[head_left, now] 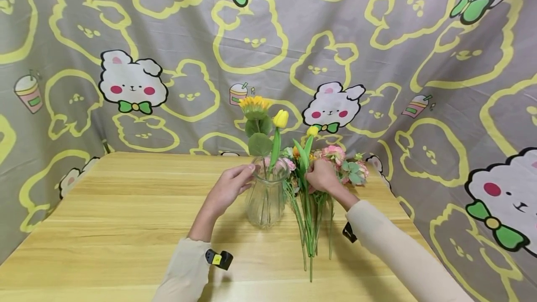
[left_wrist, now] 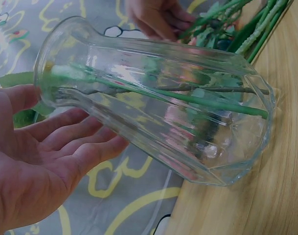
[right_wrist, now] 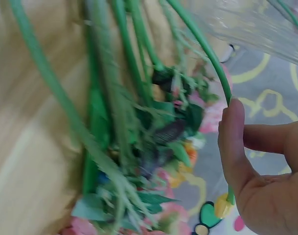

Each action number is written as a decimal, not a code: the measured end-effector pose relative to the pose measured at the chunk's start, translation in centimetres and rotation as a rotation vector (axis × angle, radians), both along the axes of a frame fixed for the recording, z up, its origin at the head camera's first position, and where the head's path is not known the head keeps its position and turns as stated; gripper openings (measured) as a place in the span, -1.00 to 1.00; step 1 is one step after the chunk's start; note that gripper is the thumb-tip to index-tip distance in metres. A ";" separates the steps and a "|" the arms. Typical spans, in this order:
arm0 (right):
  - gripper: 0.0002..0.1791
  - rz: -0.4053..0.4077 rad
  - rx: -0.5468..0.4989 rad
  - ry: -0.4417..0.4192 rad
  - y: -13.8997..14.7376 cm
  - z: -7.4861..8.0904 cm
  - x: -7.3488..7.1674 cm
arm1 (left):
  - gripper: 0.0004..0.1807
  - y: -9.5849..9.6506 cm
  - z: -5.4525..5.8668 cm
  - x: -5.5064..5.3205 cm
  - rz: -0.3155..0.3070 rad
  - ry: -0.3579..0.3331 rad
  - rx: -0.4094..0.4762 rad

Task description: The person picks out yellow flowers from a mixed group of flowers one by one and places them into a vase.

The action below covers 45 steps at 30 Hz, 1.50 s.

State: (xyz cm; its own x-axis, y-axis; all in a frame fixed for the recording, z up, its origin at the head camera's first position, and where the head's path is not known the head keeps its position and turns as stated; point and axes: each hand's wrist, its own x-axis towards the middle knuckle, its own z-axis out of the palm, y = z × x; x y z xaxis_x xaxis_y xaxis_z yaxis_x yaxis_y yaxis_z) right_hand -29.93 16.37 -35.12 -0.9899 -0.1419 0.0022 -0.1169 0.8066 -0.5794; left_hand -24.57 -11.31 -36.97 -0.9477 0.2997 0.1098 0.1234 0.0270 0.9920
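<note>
One yellow tulip (head_left: 312,131) is held just right of a clear glass vase (head_left: 265,206), its green stem pinched by the thumb and finger in the grip of the right hand (head_left: 322,176). The vase stands upright on the wooden counter (head_left: 126,213). The grip of the left hand (head_left: 230,183) is spread, with the thumb at the vase's rim and the loosely extended fingers along its neck. A second yellow tulip (head_left: 281,119) and a sunflower (head_left: 254,104) rise out of the vase, with round green leaves (head_left: 260,144) below the sunflower's head. Beside the vase, under and around the right hand, lies a bunch of pink flowers (head_left: 334,154) and greenery, long stems toward the person. Black bands (head_left: 220,259) sit at both sleeves. Behind hangs grey cloth (head_left: 189,27) printed with rabbits and yellow outlines.
</note>
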 end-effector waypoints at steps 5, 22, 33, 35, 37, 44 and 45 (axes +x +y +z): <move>-0.89 0.006 -0.024 0.063 -0.1 1.9 -0.1 | -0.38 0.0 -0.1 0.0 -0.001 0.002 -0.001; -0.87 0.012 -0.114 0.357 -1.8 10.5 0.7 | -0.38 0.0 -0.1 -0.1 -0.006 -0.006 0.007; -0.80 0.036 -0.332 0.504 -3.5 14.7 1.5 | -0.37 0.0 -0.1 -0.1 -0.003 0.004 0.007; -0.80 0.042 -0.367 0.524 -3.9 15.0 1.7 | -0.38 0.0 -0.1 -0.1 0.000 -0.003 0.008; -0.80 0.059 -0.386 0.532 -4.3 15.0 1.9 | -0.38 0.0 -0.1 -0.1 0.004 -0.010 0.009; -0.83 0.117 -0.360 0.378 -5.9 13.1 2.6 | -0.38 0.0 0.0 0.0 0.003 -0.005 0.005; -0.84 0.123 -0.339 0.356 -6.1 12.6 2.8 | -0.39 0.0 0.0 0.0 0.003 -0.008 0.006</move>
State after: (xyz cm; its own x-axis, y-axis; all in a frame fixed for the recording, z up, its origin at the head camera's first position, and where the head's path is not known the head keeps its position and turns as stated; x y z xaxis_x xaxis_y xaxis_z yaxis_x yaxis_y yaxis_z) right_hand -27.16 10.24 -22.47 -0.8952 -0.1903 0.4030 -0.4375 0.5476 -0.7132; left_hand -24.59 -11.31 -36.98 -0.9493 0.2966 0.1039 0.1153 0.0213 0.9931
